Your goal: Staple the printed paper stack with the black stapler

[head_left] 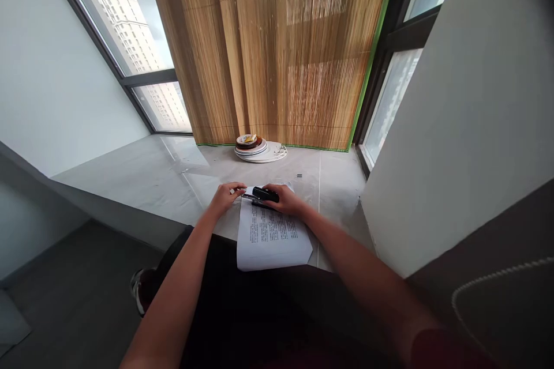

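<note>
A sheet of printed paper [272, 236] lies on the pale counter [142, 176] straight ahead of the person, its near edge hanging over the counter's front lip above a dark-clothed lap. At the sheet's far end sits a black stapler [265, 194], lying crosswise with its metal nose pointing left over the top left corner of the paper. The right hand [285, 200] is wrapped over the stapler's back part and grips it from above. The left hand [224, 197] lies palm down just beside the nose, fingers bent, fingertips at the corner of the sheet — whether it pinches the paper or only presses on it is too small to tell. Farther back on the counter, well apart from the hands, a stack of plates [259, 149] stands against the foot of a bamboo blind [281, 57] edged in green, which covers the corner of the window. A small dark object [299, 175] lies between the plates and the stapler. Low at left, beside the lap, a shoe [138, 293] shows above the dark floor.
</note>
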Available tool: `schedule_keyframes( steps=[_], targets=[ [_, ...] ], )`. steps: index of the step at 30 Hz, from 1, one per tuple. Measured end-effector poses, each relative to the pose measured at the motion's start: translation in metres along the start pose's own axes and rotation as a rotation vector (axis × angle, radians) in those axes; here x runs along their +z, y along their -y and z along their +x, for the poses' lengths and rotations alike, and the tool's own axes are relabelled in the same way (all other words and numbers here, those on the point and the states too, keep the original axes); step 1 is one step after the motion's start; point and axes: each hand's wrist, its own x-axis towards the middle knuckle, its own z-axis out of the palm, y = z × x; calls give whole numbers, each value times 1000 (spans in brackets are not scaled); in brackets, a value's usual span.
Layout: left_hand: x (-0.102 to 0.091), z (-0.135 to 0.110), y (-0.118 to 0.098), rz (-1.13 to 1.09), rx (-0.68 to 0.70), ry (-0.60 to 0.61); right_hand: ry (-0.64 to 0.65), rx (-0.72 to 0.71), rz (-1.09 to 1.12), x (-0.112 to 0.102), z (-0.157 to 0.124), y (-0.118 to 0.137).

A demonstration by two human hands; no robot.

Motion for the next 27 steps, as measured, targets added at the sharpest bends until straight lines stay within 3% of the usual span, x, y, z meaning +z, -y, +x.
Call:
schedule_keyframes(
  steps=[3, 6, 16, 27],
  targets=[
    [4, 1, 1, 139, 154, 67, 2, 11, -1, 0, 0, 0],
    [8, 2, 3, 219, 221, 127, 5, 8, 3, 1, 0, -1],
    [10, 2, 4, 230, 267, 194, 2, 1, -8, 0, 0, 0],
    [9, 2, -4, 216, 229, 193, 8, 31, -36, -1, 1, 2]
  ],
)
